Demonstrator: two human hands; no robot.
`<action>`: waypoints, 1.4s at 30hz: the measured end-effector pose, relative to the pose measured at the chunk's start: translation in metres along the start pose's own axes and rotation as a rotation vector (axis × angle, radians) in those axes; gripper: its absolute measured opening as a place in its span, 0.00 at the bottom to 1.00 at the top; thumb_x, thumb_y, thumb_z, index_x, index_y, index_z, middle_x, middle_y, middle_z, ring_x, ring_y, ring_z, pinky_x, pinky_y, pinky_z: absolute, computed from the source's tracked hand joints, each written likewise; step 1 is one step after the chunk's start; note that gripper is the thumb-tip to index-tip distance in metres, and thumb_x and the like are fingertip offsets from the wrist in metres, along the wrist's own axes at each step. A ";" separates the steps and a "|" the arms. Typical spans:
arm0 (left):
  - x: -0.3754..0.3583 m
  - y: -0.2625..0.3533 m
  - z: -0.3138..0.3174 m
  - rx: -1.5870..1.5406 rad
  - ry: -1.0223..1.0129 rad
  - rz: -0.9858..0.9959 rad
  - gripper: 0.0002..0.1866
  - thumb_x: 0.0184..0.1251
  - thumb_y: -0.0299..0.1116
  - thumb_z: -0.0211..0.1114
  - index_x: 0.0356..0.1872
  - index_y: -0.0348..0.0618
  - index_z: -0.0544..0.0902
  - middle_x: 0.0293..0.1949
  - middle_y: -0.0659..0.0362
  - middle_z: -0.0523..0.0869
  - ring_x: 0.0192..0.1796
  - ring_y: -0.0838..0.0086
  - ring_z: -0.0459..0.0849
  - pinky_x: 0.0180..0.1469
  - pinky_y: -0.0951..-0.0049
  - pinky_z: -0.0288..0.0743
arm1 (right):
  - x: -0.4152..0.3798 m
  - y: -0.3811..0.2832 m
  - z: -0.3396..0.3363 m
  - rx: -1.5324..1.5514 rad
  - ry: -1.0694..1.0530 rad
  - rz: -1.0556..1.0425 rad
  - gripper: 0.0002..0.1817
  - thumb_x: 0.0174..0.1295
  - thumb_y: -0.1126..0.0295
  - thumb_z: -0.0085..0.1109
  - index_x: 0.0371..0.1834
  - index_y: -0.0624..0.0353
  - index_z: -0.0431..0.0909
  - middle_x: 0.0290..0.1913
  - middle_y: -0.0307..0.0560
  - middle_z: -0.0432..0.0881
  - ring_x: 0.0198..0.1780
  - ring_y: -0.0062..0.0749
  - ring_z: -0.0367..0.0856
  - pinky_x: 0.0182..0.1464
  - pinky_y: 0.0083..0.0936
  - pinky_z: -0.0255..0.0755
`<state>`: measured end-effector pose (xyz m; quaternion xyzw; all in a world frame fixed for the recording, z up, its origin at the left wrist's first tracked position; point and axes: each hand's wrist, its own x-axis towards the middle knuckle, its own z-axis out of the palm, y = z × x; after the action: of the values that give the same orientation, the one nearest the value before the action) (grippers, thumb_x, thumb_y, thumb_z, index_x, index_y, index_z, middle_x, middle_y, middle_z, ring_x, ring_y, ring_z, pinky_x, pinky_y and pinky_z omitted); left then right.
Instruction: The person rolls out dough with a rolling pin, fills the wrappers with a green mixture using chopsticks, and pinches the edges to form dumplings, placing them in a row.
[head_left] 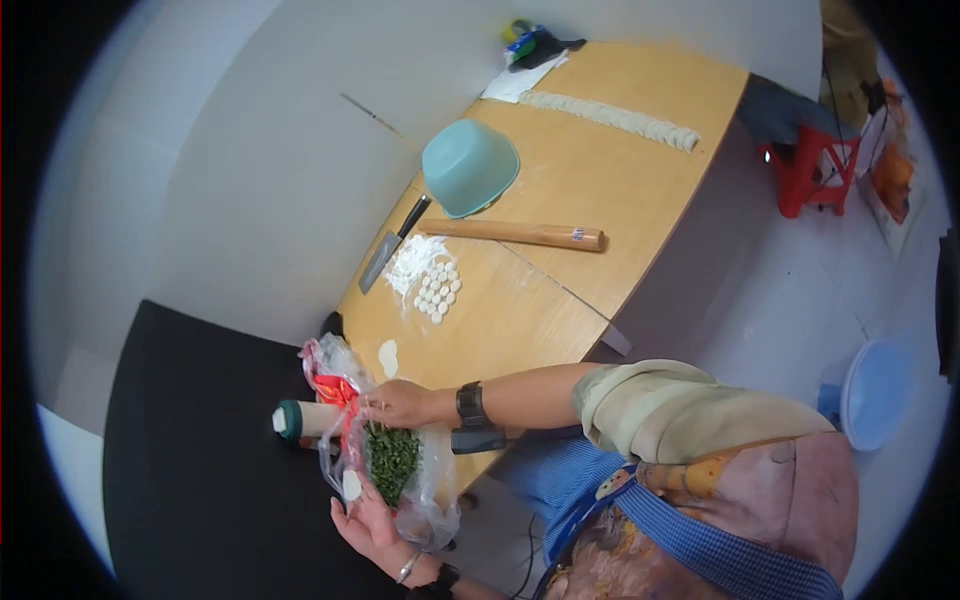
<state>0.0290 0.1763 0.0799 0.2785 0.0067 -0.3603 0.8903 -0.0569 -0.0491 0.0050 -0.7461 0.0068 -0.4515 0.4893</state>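
Note:
My left hand [372, 518] is palm up beside a clear plastic bag [432, 510], with a small white dough wrapper [352, 486] resting at its fingers. Inside the open bag lies a heap of chopped green leaves [392, 462]. My right hand [398, 403] is over the bag's upper edge, fingers curled inward; what they grip is hidden. Past its fingertips are a red plastic bag [335, 388] and a pale cylinder with a green end [308, 419]. Another flat dough wrapper [388, 357] lies on the table near my right hand.
On the wooden table [530, 300] are several dough pieces [438, 291], white flour [415, 262], a cleaver [393, 246], a rolling pin [520, 234] and an upturned teal basin [468, 168]. A row of dumplings [615, 117] lines the far end. A red stool [815, 170] and blue bucket [880, 395] stand on the floor.

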 end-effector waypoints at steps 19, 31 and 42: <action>-0.046 -0.052 -0.058 -0.086 0.024 0.080 0.14 0.75 0.33 0.56 0.55 0.36 0.75 0.55 0.52 0.80 0.64 0.61 0.76 0.72 0.51 0.65 | 0.004 -0.010 -0.003 0.387 -0.064 0.205 0.13 0.77 0.65 0.51 0.41 0.65 0.78 0.28 0.42 0.80 0.25 0.24 0.82 0.28 0.18 0.76; -0.032 -0.054 -0.048 -0.087 0.033 0.128 0.17 0.76 0.33 0.54 0.59 0.33 0.72 0.59 0.51 0.79 0.67 0.60 0.73 0.74 0.49 0.61 | 0.016 -0.011 -0.020 0.351 -0.076 0.268 0.13 0.77 0.66 0.51 0.40 0.65 0.79 0.28 0.42 0.81 0.24 0.22 0.81 0.26 0.16 0.73; -0.025 -0.061 -0.052 -0.063 -0.002 0.106 0.17 0.76 0.33 0.54 0.58 0.32 0.74 0.57 0.50 0.80 0.66 0.60 0.75 0.73 0.50 0.64 | 0.012 -0.008 -0.013 0.308 -0.091 0.291 0.15 0.77 0.66 0.49 0.45 0.69 0.79 0.35 0.52 0.85 0.33 0.33 0.88 0.35 0.22 0.83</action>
<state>-0.0193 0.1824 0.0115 0.2500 0.0022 -0.3124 0.9165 -0.0622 -0.0598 0.0201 -0.6733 0.0234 -0.3379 0.6573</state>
